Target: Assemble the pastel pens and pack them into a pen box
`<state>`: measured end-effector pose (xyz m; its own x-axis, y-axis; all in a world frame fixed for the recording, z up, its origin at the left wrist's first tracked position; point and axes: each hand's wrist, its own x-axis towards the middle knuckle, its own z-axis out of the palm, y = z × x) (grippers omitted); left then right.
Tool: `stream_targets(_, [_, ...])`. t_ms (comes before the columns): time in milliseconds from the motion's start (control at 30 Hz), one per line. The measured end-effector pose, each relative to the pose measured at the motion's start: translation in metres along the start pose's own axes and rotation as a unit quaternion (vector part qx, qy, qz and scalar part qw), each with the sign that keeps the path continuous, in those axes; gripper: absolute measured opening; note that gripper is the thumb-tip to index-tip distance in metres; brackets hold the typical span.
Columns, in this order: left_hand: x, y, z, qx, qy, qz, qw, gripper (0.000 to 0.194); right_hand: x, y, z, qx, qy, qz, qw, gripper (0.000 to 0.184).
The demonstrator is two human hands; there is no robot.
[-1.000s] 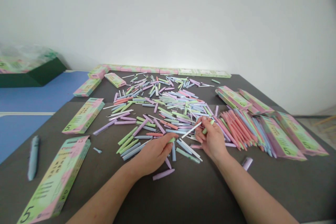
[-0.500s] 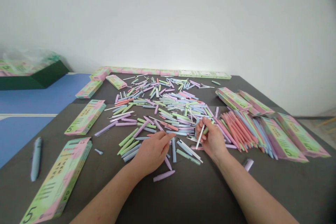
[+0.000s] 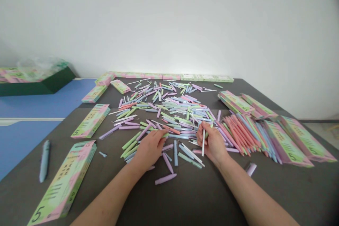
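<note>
My right hand [image 3: 214, 144] pinches a thin white pen refill [image 3: 203, 143], which points down towards the table, and a pale green pen part shows at its fingertips. My left hand [image 3: 149, 150] lies with extended fingers at the near edge of a loose heap of pastel pen barrels, caps and refills [image 3: 169, 111]. Its fingertips are next to a green barrel [image 3: 164, 135]. A lilac barrel [image 3: 165, 179] lies below my left hand, towards me. To the right of my right hand, pink and blue pens [image 3: 237, 134] lie in rows.
Pastel pen boxes [image 3: 91, 121] lie around the dark grey table [image 3: 185, 194], with a long row [image 3: 171, 77] along its far edge. A loose blue pen [image 3: 44, 160] lies at left. A dark green box [image 3: 37, 86] stands beyond, on a blue surface [image 3: 31, 127].
The white refill has swung from tilted to nearly upright in my right hand. My left hand has shifted a little left along the heap. The whole view has tilted slightly.
</note>
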<state>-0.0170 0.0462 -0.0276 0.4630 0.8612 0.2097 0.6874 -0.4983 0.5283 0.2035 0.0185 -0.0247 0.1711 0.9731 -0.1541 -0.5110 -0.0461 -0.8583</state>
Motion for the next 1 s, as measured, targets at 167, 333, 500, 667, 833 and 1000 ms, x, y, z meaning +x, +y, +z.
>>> stream_targets(167, [0.006, 0.005, -0.009, -0.051, -0.021, -0.067, 0.996, 0.024, 0.000, -0.001, 0.003, -0.017, -0.007, -0.002, 1.000, 0.037])
stream_targets(333, [0.002, 0.022, -0.006, -0.061, -0.058, -0.029, 0.996, 0.022, -0.007, 0.005, 0.011, -0.167, -0.067, 0.027, 0.983, 0.031])
stream_targets(500, [0.003, 0.030, 0.001, -0.103, -0.068, 0.024, 0.992, 0.014, -0.014, 0.020, 0.013, -0.262, -0.162, -0.011, 0.951, 0.029])
stream_targets(667, [0.004, 0.031, 0.005, -0.124, -0.057, -0.018, 0.990, 0.007, -0.011, 0.029, 0.009, -0.278, -0.179, 0.016, 0.944, 0.025])
stream_targets(833, [-0.001, 0.027, 0.006, -0.341, -0.088, -0.083, 0.932, 0.022, -0.009, 0.026, 0.010, -0.216, -0.153, 0.099, 0.959, 0.027])
stream_targets(1000, [-0.004, 0.021, 0.009, -0.598, -0.077, -0.117, 0.789, 0.032, -0.008, 0.021, 0.011, -0.157, -0.127, 0.114, 0.973, 0.030])
